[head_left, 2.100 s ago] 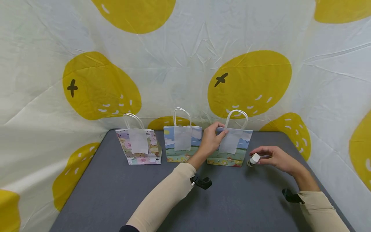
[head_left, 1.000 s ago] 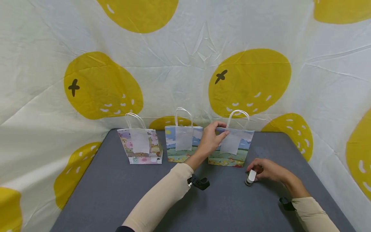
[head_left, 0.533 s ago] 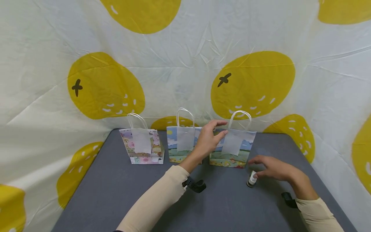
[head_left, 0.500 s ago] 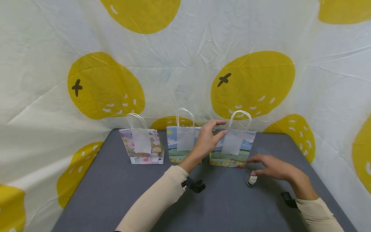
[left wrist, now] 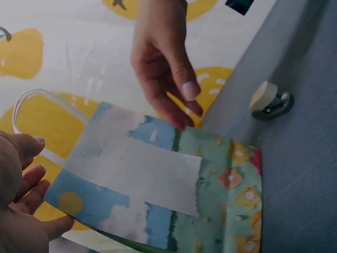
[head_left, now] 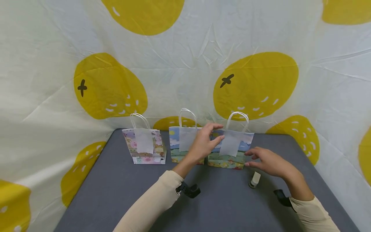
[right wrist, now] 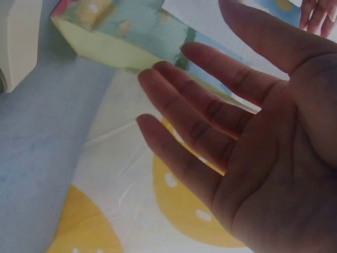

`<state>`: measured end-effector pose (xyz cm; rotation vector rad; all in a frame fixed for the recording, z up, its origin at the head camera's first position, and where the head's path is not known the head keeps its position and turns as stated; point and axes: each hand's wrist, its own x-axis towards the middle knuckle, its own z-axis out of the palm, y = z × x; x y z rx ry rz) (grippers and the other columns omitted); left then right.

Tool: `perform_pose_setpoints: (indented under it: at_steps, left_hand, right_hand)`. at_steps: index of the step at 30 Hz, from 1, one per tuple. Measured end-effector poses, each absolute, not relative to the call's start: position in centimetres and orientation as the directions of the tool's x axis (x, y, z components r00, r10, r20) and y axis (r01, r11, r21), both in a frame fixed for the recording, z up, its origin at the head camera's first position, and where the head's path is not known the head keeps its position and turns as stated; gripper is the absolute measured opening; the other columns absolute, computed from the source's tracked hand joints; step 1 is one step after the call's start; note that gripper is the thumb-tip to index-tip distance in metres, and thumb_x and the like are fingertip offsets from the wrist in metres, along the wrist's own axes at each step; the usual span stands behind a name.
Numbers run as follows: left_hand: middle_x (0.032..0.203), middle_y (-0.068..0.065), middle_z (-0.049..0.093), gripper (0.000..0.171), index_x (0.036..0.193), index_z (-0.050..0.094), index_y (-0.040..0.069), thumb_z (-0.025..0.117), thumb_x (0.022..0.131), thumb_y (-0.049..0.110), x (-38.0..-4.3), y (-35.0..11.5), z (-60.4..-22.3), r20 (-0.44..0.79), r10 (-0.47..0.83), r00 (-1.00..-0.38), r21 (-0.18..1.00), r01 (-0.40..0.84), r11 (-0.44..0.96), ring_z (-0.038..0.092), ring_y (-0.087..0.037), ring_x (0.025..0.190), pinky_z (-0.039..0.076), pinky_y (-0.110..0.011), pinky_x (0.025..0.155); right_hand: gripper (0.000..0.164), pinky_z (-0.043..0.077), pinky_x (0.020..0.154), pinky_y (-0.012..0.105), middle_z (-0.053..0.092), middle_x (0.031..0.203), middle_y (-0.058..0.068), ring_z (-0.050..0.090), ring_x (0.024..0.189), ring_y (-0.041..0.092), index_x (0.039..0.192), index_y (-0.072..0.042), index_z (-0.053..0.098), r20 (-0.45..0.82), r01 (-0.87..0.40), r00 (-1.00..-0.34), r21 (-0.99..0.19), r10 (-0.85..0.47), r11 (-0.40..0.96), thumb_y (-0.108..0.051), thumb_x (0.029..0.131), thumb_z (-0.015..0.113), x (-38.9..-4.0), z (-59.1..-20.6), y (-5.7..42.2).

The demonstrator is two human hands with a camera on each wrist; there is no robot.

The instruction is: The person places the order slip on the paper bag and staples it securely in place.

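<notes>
A paper gift bag (head_left: 226, 162) with a meadow print, white twisted handles and a white paper flap stands at the right of the row. By its upper left corner is my left hand (head_left: 203, 143), thumb and fingers apart, holding nothing. My right hand (head_left: 272, 162) is at the bag's lower right side, fingers extended and spread; in the right wrist view its palm shows bare. Just in front of that hand, a small object (head_left: 254, 179) with a cream blocky top and a dark round base stands slightly tilted on the grey table (head_left: 226, 199).
A matching meadow-print bag (head_left: 175, 146) stands in the middle, partly behind my left forearm. Farther left is a pink animal-print bag (head_left: 147, 160). Behind the table hangs a white curtain (head_left: 179, 87) with large yellow fruit shapes.
My right hand let go of the small object on the table and moved up and left to the bag's side. My left hand released the bag's top edge and shifted slightly left.
</notes>
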<state>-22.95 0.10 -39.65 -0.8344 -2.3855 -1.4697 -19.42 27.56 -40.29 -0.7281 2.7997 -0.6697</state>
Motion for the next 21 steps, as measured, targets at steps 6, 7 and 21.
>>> perform_pose_setpoints:
  at_steps: [6, 7, 21]
  left_hand:
    - [0.139, -0.004, 0.054, 0.044, 0.14, 0.055, 0.008, 0.067, 0.1, 0.022, -23.1, 0.8, -40.1, 0.437, 0.363, -0.823, 0.765, 0.552, 0.33, 0.056, -0.021, 0.122, 0.051, -0.042, 0.097]
    - [0.14, -0.004, 0.053, 0.044, 0.14, 0.056, 0.008, 0.067, 0.1, 0.021, -23.1, 0.9, -40.2, 0.438, 0.361, -0.823, 0.767, 0.552, 0.327, 0.055, -0.021, 0.123, 0.051, -0.042, 0.098]
    - [0.143, -0.002, 0.052, 0.044, 0.143, 0.053, 0.014, 0.065, 0.101, 0.021, -22.7, -0.4, -39.4, 0.446, 0.421, -0.79, 0.767, 0.58, 0.275, 0.05, -0.017, 0.134, 0.045, -0.041, 0.108]
  right_hand:
    - [0.05, 0.054, 0.087, 0.054, 0.064, 0.125, 0.021, 0.067, 0.106, 0.037, 0.129, 0.004, 0.063, -0.038, -0.417, -0.871, -0.47, -0.489, 0.778, -0.032, 0.095, 0.072, -19.6, -40.4, 27.6]
    - [0.049, 0.054, 0.087, 0.054, 0.064, 0.124, 0.021, 0.067, 0.105, 0.037, 0.128, 0.004, 0.064, -0.036, -0.416, -0.873, -0.469, -0.487, 0.779, -0.031, 0.095, 0.072, -19.7, -40.4, 27.6]
    - [0.044, 0.054, 0.073, 0.054, 0.073, 0.109, 0.015, 0.069, 0.096, 0.035, 0.122, 0.0, 0.068, -0.076, -0.265, -0.949, -0.33, -0.306, 0.906, -0.036, 0.097, 0.068, -18.8, -38.3, 27.4]
